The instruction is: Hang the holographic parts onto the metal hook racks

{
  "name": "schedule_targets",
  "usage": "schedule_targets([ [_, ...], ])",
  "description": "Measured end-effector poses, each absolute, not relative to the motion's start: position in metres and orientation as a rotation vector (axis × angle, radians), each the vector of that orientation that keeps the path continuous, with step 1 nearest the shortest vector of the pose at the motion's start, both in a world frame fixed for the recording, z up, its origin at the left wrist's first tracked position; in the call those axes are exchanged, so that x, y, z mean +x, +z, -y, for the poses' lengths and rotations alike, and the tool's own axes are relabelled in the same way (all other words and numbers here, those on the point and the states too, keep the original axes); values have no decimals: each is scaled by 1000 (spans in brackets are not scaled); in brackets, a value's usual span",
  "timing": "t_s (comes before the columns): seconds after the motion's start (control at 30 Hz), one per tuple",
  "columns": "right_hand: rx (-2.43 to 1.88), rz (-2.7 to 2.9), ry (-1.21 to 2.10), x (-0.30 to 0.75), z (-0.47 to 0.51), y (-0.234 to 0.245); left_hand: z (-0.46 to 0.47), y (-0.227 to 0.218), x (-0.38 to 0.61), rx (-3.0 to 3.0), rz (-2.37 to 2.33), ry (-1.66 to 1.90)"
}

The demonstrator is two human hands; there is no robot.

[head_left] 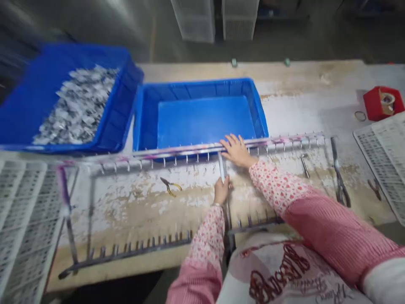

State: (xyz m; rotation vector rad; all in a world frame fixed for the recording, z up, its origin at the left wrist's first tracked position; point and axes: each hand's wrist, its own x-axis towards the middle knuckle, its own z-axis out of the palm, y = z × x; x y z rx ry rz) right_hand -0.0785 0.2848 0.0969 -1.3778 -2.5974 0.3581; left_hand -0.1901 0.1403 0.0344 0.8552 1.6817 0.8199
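A long hooked rack spans the middle of the frame. Near centre, the left hand is closed around its middle upright; just above, the right hand lies open on the top rail, fingers extended. Yellow-handled pliers lie left of centre. At upper left, a blue bin holds blurred pieces, possibly small wrapped parts, beside another blue tray.

A single head-worn camera looks forward and steeply down over the counter — near enough that the left hand and right hand fall close to mid-view, yet wide enough to take in pale crates beyond the far edge.
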Motion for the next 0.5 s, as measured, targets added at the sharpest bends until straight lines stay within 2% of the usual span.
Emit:
schedule_targets([
  [0.17, -1331, 2421, 498, 29, -200, 95, -146, 45, -194, 813, -1426, 810],
  [0.27, -1476, 2347, 519, 116, -124, 91, -151, 43, -194, 794, -1453, 793],
  [0.5, -1908, 2052, 260, 246, 22, 68, -160, 45, -193, 886, -1667, 699],
])
